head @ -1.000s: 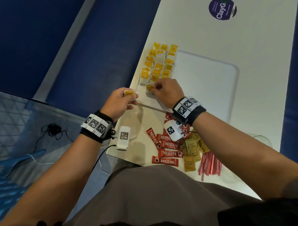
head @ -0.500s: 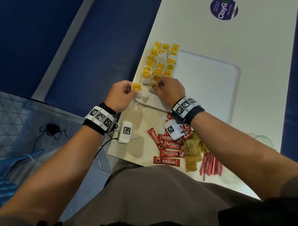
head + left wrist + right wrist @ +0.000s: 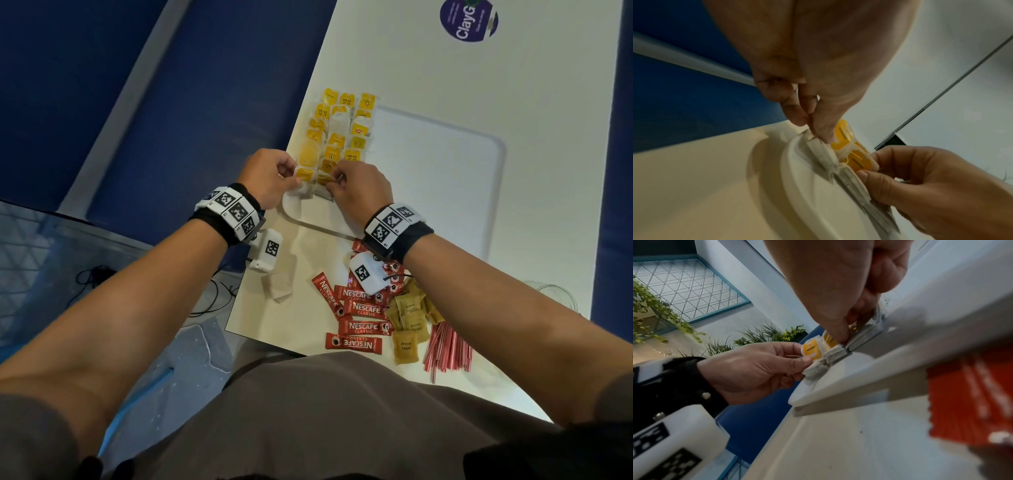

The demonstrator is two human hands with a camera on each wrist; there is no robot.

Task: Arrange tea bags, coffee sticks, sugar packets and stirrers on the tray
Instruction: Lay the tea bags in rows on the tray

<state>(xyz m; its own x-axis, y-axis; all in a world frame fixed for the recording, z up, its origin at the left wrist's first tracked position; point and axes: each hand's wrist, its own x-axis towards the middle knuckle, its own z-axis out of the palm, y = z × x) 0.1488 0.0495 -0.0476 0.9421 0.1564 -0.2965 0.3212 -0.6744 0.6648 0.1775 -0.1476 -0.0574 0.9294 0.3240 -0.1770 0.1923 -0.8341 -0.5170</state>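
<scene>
Fingers (image 3: 797,113) and thumb of the left hand (image 3: 265,178) were pinched on a yellow-tagged tea bag (image 3: 305,174) at the near left corner of the tray (image 3: 445,192). The right hand (image 3: 359,193) pinched a second tea bag (image 3: 324,180) just beside the first, thumb tip pressed on its edge; both bags touched the tray floor inside the rim. The two hands stood close together, apart by the width of the bags.

Beyond the hands, rows of tea bags (image 3: 342,130) lay along the tray's left edge, packed side by side in three columns. The rest of the tray floor to their right was bare white.

Off the tray, on the table (image 3: 428,68) nearer the person, one loose pale tea bag (image 3: 278,286) lay alone. Right of it, red coffee sticks (image 3: 363,310) lay in a loose pile, brown sugar packets (image 3: 409,325) touching them, and red-striped stirrers (image 3: 447,349) bundled just beside the sugar. A purple round sticker (image 3: 468,20) sat on the table well beyond the tray's far edge.
</scene>
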